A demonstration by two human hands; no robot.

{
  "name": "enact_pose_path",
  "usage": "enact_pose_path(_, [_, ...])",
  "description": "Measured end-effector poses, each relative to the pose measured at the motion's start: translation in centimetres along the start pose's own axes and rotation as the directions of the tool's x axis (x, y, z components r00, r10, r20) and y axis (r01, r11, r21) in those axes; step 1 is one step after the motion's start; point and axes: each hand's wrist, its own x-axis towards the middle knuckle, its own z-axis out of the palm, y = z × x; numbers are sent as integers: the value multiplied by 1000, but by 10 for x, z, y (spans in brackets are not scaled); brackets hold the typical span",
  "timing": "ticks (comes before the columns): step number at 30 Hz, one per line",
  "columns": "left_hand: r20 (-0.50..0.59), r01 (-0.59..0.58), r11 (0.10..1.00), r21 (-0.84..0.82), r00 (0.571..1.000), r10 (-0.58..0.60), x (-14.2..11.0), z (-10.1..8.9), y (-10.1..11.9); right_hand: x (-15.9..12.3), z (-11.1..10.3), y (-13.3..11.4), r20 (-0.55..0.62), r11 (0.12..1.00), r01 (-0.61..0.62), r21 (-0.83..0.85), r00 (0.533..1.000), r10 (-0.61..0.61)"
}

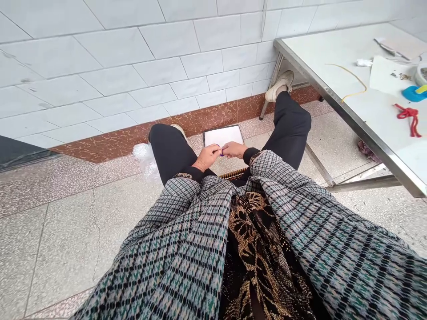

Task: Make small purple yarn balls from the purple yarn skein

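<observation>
My left hand [208, 157] and my right hand [234, 150] meet between my knees, fingertips almost touching. Both are closed in a pinch. A small dark blue thing [222, 154] shows between the fingertips, too small and too covered to tell its kind. Just beyond the hands, on the floor, lies a flat white tray [224, 134] with a dark rim. Below the hands, near my lap, a strip with black and yellow stripes [235, 173] is partly hidden by my clothes.
At the right stands a metal-edged white table [336, 49] bearing a yellow strand [358, 82], knotted red cord [407, 114], a blue item [413, 94] and papers. A clear plastic bag [146, 161] lies left of my leg. A tiled wall [167, 58] rises ahead.
</observation>
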Motion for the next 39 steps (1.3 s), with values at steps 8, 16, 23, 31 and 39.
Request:
enact_pose_path(8, [-98, 213, 977, 20, 973, -210, 6, 4, -19, -22, 7, -7, 93, 968, -99, 229, 992, 80])
enact_pose_path(16, [124, 111, 990, 84, 985, -121, 4, 15, -13, -14, 6, 4, -156, 898, 81, 433, 988, -14])
enact_pose_path(23, [181, -20, 995, 101, 984, 1, -4, 8, -6, -2, -6, 13, -180, 940, 26, 340, 983, 37])
enact_pose_path(31, [-117, 106, 993, 55, 988, -99, 1, 3, -11, -17, 0, 4, 50, 946, 0, 324, 999, -18])
enact_pose_path(39, [35, -78, 995, 65, 997, 76, -11, 3, 6, -12, 1, -10, -286, 910, 345, 230, 918, -276])
